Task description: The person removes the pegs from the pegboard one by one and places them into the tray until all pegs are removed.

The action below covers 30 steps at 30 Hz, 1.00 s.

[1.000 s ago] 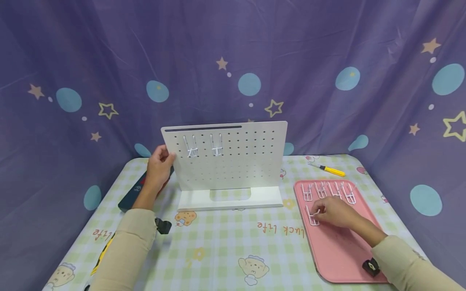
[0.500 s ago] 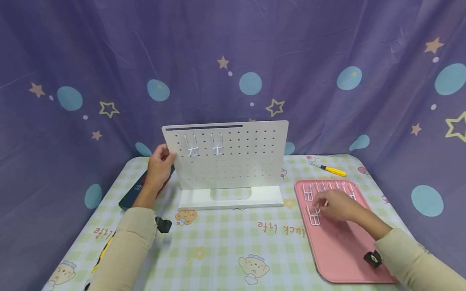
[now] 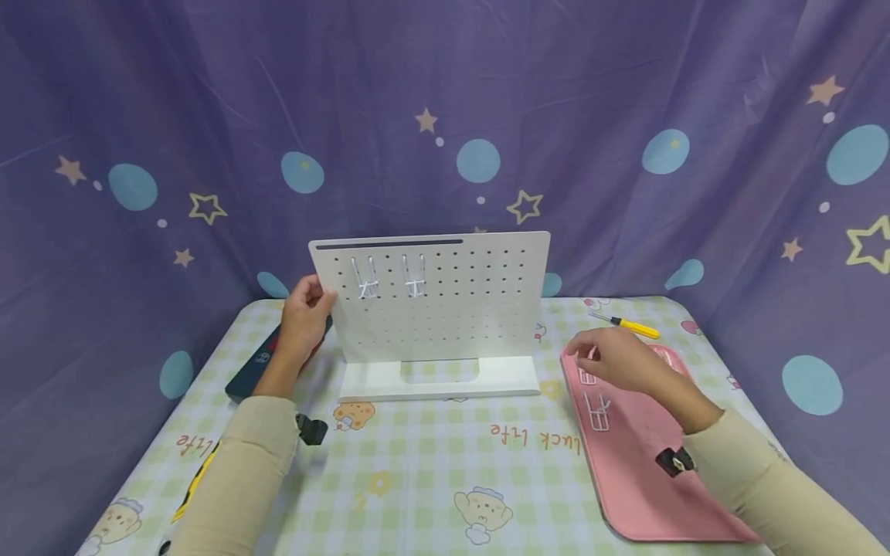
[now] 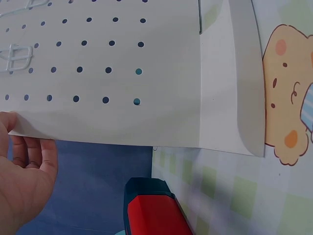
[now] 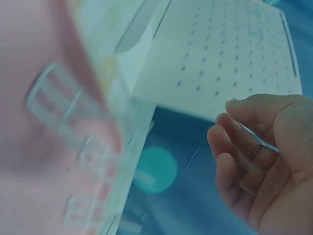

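Observation:
A white pegboard (image 3: 487, 324) stands upright on its base at the table's middle. Two white wire hooks, one further left (image 3: 366, 287) and one beside it (image 3: 415, 286), hang on its upper left part. My left hand (image 3: 304, 316) grips the board's left edge, thumb in front and fingers behind. Over the far left corner of the pink tray (image 3: 653, 486), my right hand (image 3: 615, 359) is raised with bent fingers. A thin white wire, part of a hook (image 5: 262, 139), shows between those fingers in the right wrist view. Another wire hook (image 3: 598, 415) lies on the tray; my hand hides part of the back row.
A yellow-handled screwdriver (image 3: 638, 328) lies behind the tray. Left of the board is a dark case (image 3: 246, 376) with a red part (image 4: 156, 215). Something yellow and black (image 3: 191, 490) is half covered by the left sleeve. A purple curtain (image 3: 389, 69) hangs behind.
My right hand has risen from the tray's hooks and moved left and away from me, towards the tray's far left corner. My left hand keeps its grip on the board.

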Available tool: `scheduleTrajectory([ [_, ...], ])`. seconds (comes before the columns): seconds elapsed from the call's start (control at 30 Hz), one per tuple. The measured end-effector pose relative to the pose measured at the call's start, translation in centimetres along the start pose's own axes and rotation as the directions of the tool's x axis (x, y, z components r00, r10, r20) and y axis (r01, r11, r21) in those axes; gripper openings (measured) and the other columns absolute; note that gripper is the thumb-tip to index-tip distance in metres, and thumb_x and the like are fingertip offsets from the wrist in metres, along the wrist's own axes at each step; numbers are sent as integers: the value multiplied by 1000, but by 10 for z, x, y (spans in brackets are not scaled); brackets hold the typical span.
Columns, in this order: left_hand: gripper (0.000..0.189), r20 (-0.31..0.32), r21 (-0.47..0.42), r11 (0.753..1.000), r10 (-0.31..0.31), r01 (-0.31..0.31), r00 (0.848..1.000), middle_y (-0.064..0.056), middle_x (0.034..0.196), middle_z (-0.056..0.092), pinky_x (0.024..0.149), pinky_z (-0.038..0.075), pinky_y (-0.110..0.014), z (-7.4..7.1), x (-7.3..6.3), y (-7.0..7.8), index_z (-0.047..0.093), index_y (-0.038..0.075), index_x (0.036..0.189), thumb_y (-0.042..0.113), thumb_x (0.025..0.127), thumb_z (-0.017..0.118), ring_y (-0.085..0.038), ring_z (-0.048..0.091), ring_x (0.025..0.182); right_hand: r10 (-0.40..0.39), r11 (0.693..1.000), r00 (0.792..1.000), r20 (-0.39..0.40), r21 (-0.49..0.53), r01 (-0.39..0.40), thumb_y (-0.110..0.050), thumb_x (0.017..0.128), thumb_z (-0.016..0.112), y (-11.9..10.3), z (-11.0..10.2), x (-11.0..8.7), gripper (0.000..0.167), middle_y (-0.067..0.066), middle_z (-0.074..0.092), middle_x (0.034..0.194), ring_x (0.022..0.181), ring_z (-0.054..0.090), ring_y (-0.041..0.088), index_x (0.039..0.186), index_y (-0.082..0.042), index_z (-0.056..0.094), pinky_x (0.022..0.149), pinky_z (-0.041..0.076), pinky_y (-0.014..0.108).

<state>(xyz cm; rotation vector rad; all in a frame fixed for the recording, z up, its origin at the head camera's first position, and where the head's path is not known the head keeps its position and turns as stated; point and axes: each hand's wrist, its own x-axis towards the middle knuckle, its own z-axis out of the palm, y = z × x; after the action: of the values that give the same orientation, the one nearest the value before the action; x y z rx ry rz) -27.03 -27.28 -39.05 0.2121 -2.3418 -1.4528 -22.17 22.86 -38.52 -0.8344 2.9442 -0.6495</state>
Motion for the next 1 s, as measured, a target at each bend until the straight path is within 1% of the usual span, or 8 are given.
scheduleTrajectory([
  [0.17,32,4,0,1000,-9,9,1000,-12,122,62,95,45,-28,-1,-1,-1,56,9,132,22,102,56,-19,54,108,-23,1000,999,-35,-11,23,-9,91,70,-29,7,25,17,-4,73,88,73,63,7,106,-15,76,64,52,28],
  [0.3,32,10,-2,1000,-12,12,1000,-14,124,62,99,46,-33,-1,-2,-2,55,9,132,21,102,56,-21,54,110,-69,998,987,-143,-20,67,-12,91,72,-52,15,46,17,-3,74,89,72,63,9,107,-14,77,64,52,29],
  [0.37,32,13,-4,1000,-15,15,1000,-14,125,62,102,46,-36,-2,-2,-2,55,9,132,22,102,56,-22,54,112,-99,995,971,-217,-26,95,-13,90,72,-62,20,57,18,-1,75,90,72,64,10,107,-13,77,64,52,30],
  [0.47,32,18,-4,1000,-21,21,1000,-15,126,61,105,46,-40,-2,-2,-2,55,9,132,22,103,56,-24,54,114,-137,991,939,-317,-34,133,-13,90,73,-74,26,74,18,1,75,94,74,66,13,108,-13,77,66,54,32],
  [0.6,32,17,-6,999,-36,36,999,-15,126,60,107,45,-41,-2,-2,-2,55,9,132,23,103,56,-26,54,116,-156,987,903,-401,-32,157,-14,89,74,-92,30,94,19,2,75,97,75,68,14,108,-14,76,66,54,32],
  [0.7,32,14,-8,999,-40,40,999,-15,128,61,108,45,-42,-3,-2,-1,55,9,132,22,103,57,-27,55,118,-163,986,882,-442,-35,164,-15,90,74,-104,31,107,20,1,75,96,74,68,13,110,-15,75,64,54,31],
  [0.8,32,15,-12,999,-40,40,999,-16,130,61,110,44,-44,-2,-2,0,55,9,132,22,103,56,-28,54,120,-180,983,869,-460,-64,170,-16,90,74,-114,32,118,21,0,75,95,75,68,13,111,-15,75,65,54,31],
  [1.0,32,14,-10,999,-36,36,999,-15,130,61,110,44,-44,-2,0,2,55,10,132,22,102,57,-28,54,119,-203,979,858,-473,-114,168,-21,92,73,-127,39,139,19,-1,75,97,78,69,14,110,-18,75,65,55,30],
])
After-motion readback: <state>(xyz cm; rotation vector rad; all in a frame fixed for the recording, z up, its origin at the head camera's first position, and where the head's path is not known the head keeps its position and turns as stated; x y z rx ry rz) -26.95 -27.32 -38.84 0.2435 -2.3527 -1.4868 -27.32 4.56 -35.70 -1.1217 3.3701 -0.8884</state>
